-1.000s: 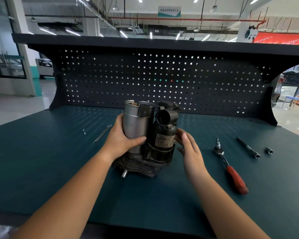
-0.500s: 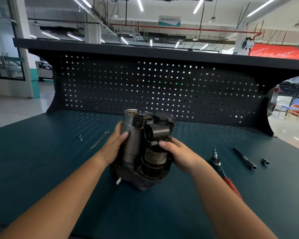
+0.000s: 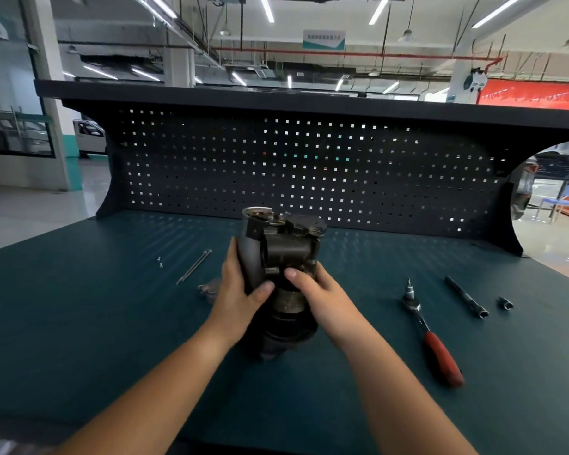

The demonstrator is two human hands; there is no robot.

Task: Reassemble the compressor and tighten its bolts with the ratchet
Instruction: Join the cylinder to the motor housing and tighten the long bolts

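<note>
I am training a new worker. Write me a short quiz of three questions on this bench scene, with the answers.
1. True or false: the ratchet lies on the bench, in no hand.
2. What do the left hand and the right hand grip? A. the compressor B. the ratchet C. nothing
3. Fill in: the two long bolts lie on the person's ____ side of the compressor.

Key: 1 true; 2 A; 3 left.

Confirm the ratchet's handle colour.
Red; the ratchet lies on the bench right of the compressor. Head view shows it best.
</note>
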